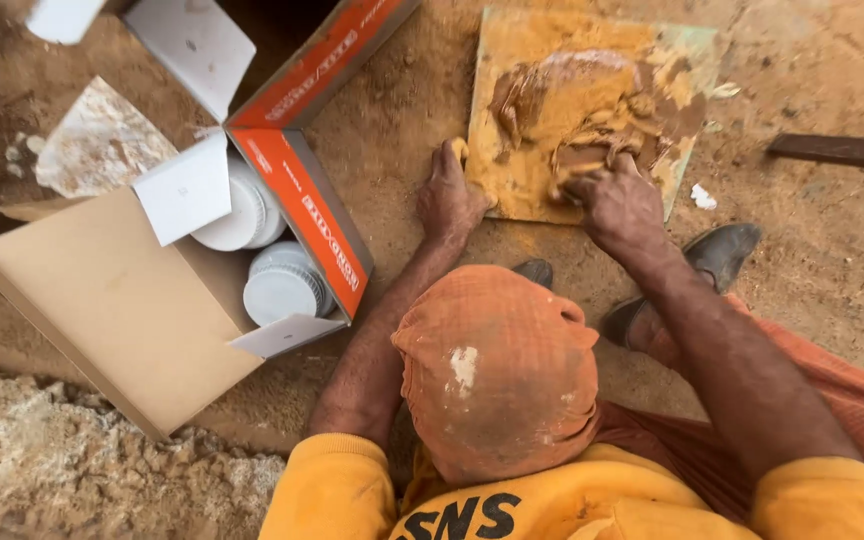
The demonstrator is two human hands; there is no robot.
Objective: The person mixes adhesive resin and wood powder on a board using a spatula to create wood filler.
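Notably, the flat board [512,150] lay directly on the sandy ground [812,260], just ahead of the crouching person, so both arms could reach it without stretching. A mound of brown-yellow paste [577,100] sat on the upper middle of the board, smeared outward toward its edges.

Left hand [449,197]: palm down at the board's near left edge, fingers [446,158] spread and flat, gripping nothing; it appeared to pin the board against sliding.

Right hand [620,200]: at the near side of the mound, fingers [584,185] curled down into the paste. Whether they closed on a lump or only pressed through it could not be told, since the fingertips were buried.

Both hands were coated in the same material, consistent with kneading by hand rather than by tool.

An open cardboard box [122,310] with orange sides rested to the left, near the left forearm, its flaps folded back over white round lidded tubs [282,290]. A dark shoe [717,255] was planted just right of the board.
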